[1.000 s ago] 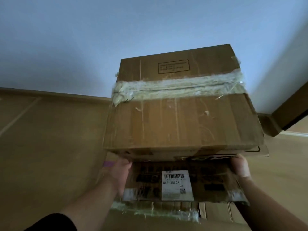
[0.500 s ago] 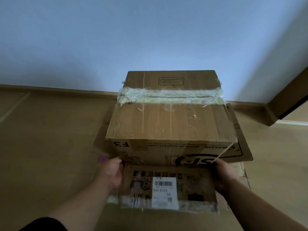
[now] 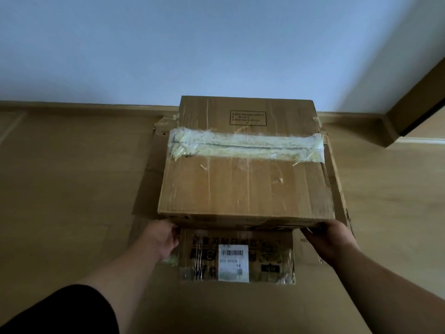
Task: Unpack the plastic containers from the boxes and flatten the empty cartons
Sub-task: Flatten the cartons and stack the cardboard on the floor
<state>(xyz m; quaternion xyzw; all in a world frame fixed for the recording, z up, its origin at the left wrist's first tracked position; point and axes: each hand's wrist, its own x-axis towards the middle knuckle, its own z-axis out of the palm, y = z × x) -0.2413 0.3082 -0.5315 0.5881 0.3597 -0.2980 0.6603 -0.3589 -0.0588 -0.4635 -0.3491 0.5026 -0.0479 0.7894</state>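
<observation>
— Where is the box?
— The taped cardboard box (image 3: 245, 174) sits in the middle of the frame, on flattened cardboard (image 3: 149, 169) spread over the wooden floor (image 3: 60, 189), close to the pale wall (image 3: 216, 44).
— And the hands?
— The left hand (image 3: 161, 239) holds the box's lower-left corner, the right hand (image 3: 330, 237) the lower-right; both sets of fingers curl under its near edge.
— Anything below?
— A flap with a white barcode label (image 3: 233, 262), between the forearms.
</observation>
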